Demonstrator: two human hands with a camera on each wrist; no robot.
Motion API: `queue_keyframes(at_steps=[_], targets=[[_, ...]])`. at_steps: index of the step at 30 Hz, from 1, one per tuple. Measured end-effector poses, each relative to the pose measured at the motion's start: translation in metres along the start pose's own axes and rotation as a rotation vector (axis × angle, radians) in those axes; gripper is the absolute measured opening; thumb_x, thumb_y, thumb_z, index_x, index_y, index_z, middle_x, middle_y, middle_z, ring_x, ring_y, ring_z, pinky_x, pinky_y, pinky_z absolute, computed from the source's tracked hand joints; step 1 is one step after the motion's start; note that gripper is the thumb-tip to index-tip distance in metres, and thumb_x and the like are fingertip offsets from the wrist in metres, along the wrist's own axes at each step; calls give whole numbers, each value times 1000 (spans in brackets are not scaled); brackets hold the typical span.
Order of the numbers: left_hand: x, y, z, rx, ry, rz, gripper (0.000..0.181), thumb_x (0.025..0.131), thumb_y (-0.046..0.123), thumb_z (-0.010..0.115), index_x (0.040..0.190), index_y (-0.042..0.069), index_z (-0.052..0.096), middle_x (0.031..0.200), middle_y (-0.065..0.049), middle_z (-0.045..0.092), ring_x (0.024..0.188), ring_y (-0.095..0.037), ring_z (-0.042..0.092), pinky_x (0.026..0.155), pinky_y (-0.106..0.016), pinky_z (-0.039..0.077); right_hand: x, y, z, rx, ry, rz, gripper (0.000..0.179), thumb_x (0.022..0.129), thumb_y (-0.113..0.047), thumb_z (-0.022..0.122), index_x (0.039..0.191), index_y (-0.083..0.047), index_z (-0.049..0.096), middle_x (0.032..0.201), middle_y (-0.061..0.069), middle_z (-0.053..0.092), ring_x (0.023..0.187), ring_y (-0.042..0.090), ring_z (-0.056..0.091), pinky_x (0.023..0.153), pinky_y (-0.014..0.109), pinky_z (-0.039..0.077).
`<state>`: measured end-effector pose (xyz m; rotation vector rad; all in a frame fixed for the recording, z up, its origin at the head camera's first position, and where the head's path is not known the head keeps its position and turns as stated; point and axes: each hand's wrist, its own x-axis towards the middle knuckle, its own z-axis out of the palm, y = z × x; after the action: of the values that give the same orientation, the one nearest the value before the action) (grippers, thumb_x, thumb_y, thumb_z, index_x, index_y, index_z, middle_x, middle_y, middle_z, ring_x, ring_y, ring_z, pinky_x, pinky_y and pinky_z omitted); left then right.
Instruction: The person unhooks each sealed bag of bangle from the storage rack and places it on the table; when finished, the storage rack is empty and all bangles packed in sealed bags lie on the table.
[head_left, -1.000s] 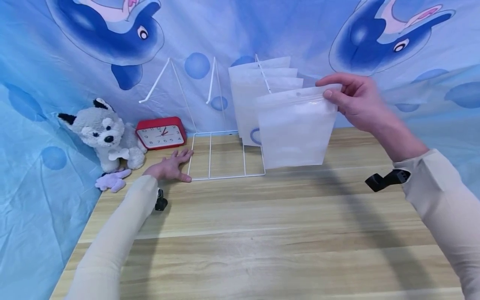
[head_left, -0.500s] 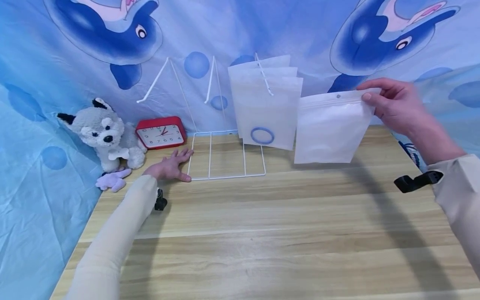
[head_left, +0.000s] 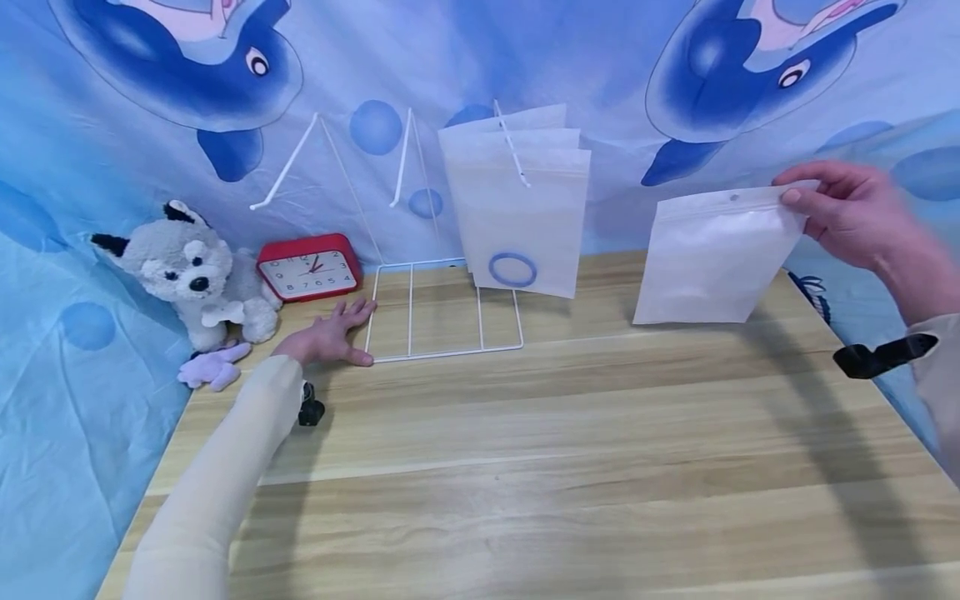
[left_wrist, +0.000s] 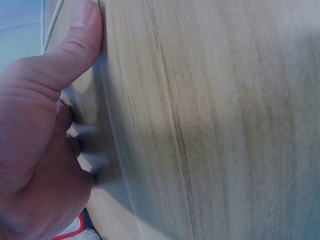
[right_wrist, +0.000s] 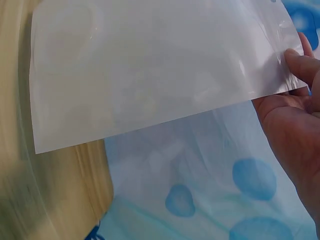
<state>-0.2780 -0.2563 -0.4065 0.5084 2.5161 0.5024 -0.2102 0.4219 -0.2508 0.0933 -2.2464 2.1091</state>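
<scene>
My right hand (head_left: 862, 212) pinches a white zip bag (head_left: 720, 258) by its upper right corner, between thumb and fingers. The bag hangs upright over the table's right side, a small hang hole near its top edge. In the right wrist view the bag (right_wrist: 150, 65) spans the upper part, thumb on its corner. My left hand (head_left: 324, 336) lies with fingers spread at the left side of a white wire rack (head_left: 447, 357), thumb at its front corner. Several more white bags (head_left: 517, 200) hang from the rack's right hook, the front one showing a blue ring (head_left: 513, 269).
Two bare hooks (head_left: 285, 162) rise from the rack at left and centre. A red alarm clock (head_left: 310, 267), a grey plush husky (head_left: 198, 275) and a small purple plush toy (head_left: 214, 365) sit behind my left hand. A blue dolphin-print curtain (head_left: 570, 50) backs the wooden table (head_left: 495, 475).
My right hand has carried the bag to the right, away from the hanging bags, uncovering the blue ring. My left hand stays at the rack. The head view has shifted slightly.
</scene>
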Motion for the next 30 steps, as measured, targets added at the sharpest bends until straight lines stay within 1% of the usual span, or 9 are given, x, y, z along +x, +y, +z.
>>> queue_keyframes(at_steps=[2, 6, 10, 15, 19, 23, 27, 29, 30], targets=[[0, -1, 1, -4, -1, -4, 110, 83, 40, 81, 161, 8, 9, 165, -22, -5, 145, -51, -15, 107, -75, -6, -1, 2, -7, -10, -4, -11, 28, 94, -11, 68, 121, -2, 70, 119, 1, 59, 88, 10, 66, 70, 19, 56], [-1, -1, 1, -10, 0, -3, 110, 83, 39, 81, 161, 8, 10, 165, -22, -5, 145, -51, -15, 107, -75, -6, -6, 3, -23, -107, 25, -24, 26, 97, -11, 63, 121, -6, 71, 115, -3, 61, 87, 8, 64, 69, 15, 55], [-1, -1, 1, -3, 2, 8, 109, 84, 38, 81, 160, 6, 10, 164, -23, -5, 145, -51, -14, 107, -75, -6, -10, 4, -40, -115, 10, -41, 25, 98, -6, 60, 121, -5, 71, 115, -4, 62, 86, 8, 64, 68, 15, 55], [1, -1, 0, -1, -7, 0, 111, 84, 39, 81, 161, 7, 8, 164, -23, -6, 145, -51, -16, 107, -75, -7, -13, 10, -68, 35, -81, -93, 24, 98, 5, 56, 118, 4, 69, 111, 2, 71, 85, 11, 70, 67, 21, 57], [1, -1, -1, 4, -10, -20, 113, 83, 42, 81, 161, 11, 6, 165, -21, -8, 145, -49, -17, 107, -74, -8, -9, 15, -95, 129, -57, -33, 19, 97, 4, 58, 109, 3, 73, 99, 5, 75, 79, 14, 72, 60, 24, 58], [2, -1, -2, 15, -13, -31, 113, 82, 43, 81, 161, 11, 6, 165, -21, -8, 145, -49, -17, 107, -75, -8, -1, 23, -110, 96, 5, 31, 16, 96, 1, 62, 103, -2, 76, 93, 1, 75, 71, 14, 72, 56, 24, 57], [1, 1, -2, 11, -16, -32, 113, 82, 43, 81, 161, 11, 7, 165, -22, -7, 145, -50, -16, 107, -75, -7, 12, 39, -109, 87, -7, -6, 17, 97, 1, 60, 107, 0, 74, 98, -1, 74, 77, 10, 70, 59, 21, 57], [0, 2, -2, 7, -16, -27, 112, 83, 42, 81, 161, 10, 7, 164, -22, -7, 145, -50, -16, 107, -75, -7, 19, 45, -105, -8, 19, 6, 19, 98, -6, 60, 112, -3, 73, 104, -7, 70, 85, 4, 66, 64, 16, 55], [-1, 3, -2, 5, -16, -26, 112, 83, 41, 81, 161, 9, 7, 164, -23, -6, 145, -51, -15, 106, -75, -7, 21, 48, -103, -74, 43, 28, 21, 99, -10, 59, 114, -7, 73, 108, -11, 67, 88, 2, 62, 73, 16, 55]])
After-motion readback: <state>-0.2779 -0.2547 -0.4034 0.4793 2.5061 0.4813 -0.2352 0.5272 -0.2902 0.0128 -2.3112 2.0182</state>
